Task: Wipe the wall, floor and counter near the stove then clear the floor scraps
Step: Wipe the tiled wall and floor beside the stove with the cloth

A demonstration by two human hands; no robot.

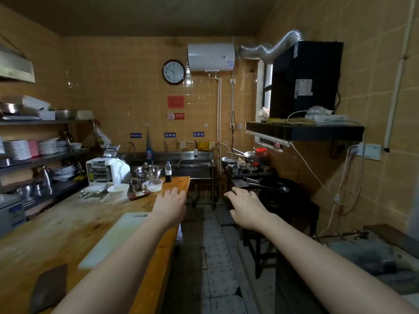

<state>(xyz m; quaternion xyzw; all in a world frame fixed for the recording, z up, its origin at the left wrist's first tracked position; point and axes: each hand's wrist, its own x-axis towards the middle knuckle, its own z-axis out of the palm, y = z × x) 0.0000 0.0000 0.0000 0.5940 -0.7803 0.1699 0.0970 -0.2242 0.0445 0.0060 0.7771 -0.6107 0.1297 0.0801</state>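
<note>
Both arms reach straight out in the middle of the frame, with the backs of the hands up. The left hand (171, 206) has its fingers (174, 192) straight and a little spread, and nothing is in its grip. It is over the right edge of the wooden table (56, 234), and I cannot tell if it touches the wood. A white cutting board (113, 241) lies on the table just left of that arm. The right hand (246, 208) is flat too, its fingers (238, 191) are loose and apart, and it grips nothing. The tiled floor (210, 257) runs down the middle of the frame, below and between the two hands. A black wok (276, 184) sits on the stove just right of the right fingers, near them but apart. The grey counter (362, 257) lies in the lower right, well apart from the right hand. The yellow tiled wall (374, 75) fills the right side, behind a black hood (303, 130) that hangs above the wok.
</note>
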